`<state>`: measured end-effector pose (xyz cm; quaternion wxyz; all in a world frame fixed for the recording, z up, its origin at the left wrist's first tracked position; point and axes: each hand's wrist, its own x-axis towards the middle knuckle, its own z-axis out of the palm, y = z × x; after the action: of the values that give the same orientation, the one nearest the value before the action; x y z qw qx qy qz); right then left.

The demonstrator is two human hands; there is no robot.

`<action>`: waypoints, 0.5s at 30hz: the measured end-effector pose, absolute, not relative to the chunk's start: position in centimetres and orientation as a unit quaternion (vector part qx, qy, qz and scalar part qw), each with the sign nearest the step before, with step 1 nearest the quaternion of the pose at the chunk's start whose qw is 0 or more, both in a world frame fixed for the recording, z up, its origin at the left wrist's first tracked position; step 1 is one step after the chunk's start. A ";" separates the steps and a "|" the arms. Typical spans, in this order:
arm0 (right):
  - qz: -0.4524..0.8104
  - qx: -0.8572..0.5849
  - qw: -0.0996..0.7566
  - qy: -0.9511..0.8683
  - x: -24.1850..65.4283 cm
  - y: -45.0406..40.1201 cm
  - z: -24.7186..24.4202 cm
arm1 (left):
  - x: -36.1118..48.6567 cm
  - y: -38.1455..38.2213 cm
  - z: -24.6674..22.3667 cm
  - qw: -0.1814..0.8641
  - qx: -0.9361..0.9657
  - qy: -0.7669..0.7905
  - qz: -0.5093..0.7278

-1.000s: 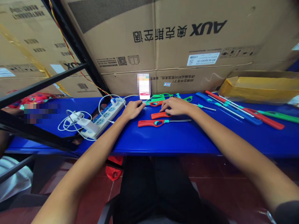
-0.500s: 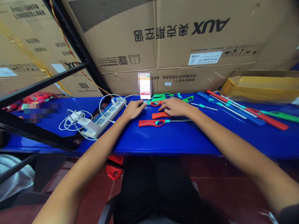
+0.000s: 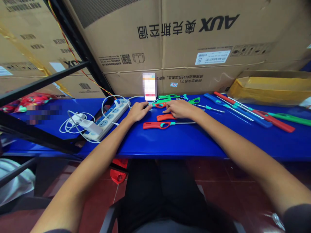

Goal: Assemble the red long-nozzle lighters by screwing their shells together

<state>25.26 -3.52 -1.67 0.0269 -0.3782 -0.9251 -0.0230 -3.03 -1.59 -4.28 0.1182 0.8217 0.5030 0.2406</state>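
My left hand (image 3: 138, 112) is closed at the left end of a cluster of lighters, below the lit phone. Its fingertips press together around something small and dark, too hidden to make out. My right hand (image 3: 180, 109) has its fingers bent over the right part of a red-and-green long-nosed gas lighter (image 3: 160, 105). What its fingertips grip is hidden. Just under the right hand lies a red lighter handle (image 3: 163, 117), partly covered. Nearer the front edge, a red long-nosed lighter (image 3: 155, 125) rests with its metal tube pointing right.
The phone (image 3: 150, 90) stands against a large cardboard box (image 3: 109, 42). On the left are a power strip (image 3: 113, 117) with white cables and a black metal frame (image 3: 36, 131). Blue, red and green lighters (image 3: 247, 113) lie right on the blue table (image 3: 145, 145), before a taped carton (image 3: 262, 89).
Both hands stay almost where they were, with only small finger shifts. The whole view has moved slightly, and the lighters on the table keep their places.
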 end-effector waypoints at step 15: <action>-0.033 -0.437 0.106 -0.893 24.7 -3.1 -1.9 | -3.2 -1.3 -4.4 0.116 0.823 0.494 0.256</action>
<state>24.66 -3.14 -1.93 0.1057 -0.4370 -0.8926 -0.0335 -3.20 -1.31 -4.42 0.1155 0.8228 0.4939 0.2562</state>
